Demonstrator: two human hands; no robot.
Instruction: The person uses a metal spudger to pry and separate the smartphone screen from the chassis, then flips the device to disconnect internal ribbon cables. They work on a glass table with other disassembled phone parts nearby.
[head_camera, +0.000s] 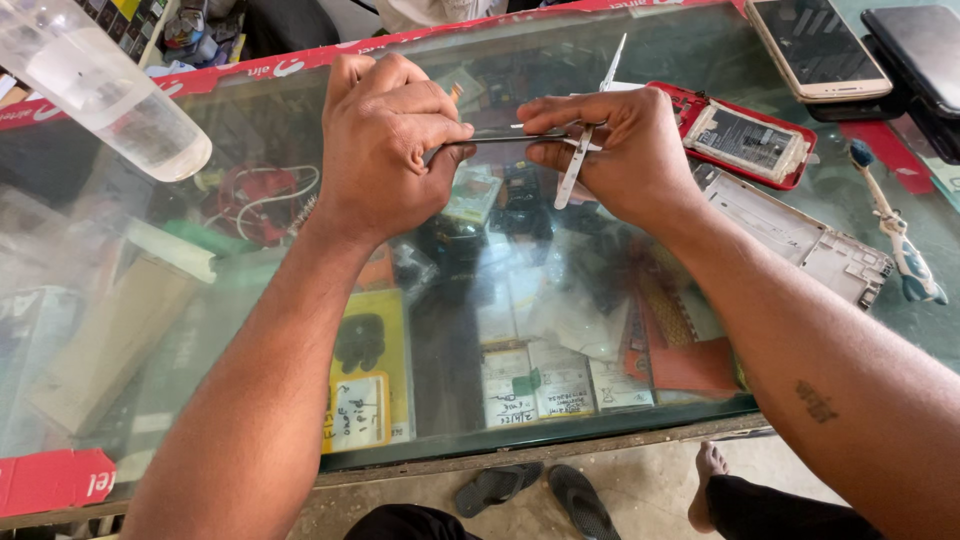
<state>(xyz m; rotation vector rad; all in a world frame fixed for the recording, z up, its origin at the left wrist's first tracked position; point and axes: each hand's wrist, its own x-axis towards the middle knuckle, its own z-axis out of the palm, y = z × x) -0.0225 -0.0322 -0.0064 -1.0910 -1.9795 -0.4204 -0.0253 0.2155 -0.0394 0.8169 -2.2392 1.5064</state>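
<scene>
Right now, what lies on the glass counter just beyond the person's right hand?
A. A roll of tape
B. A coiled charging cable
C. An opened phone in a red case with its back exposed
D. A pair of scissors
C: beyond the right hand, an opened phone in a red case lies flat on the glass counter with its inner back exposed, while both hands pinch a thin dark strip.

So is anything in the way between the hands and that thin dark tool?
Nothing visible is. The left hand grips one end of the tool and the right hand pinches the other, along with white tweezers.
</scene>
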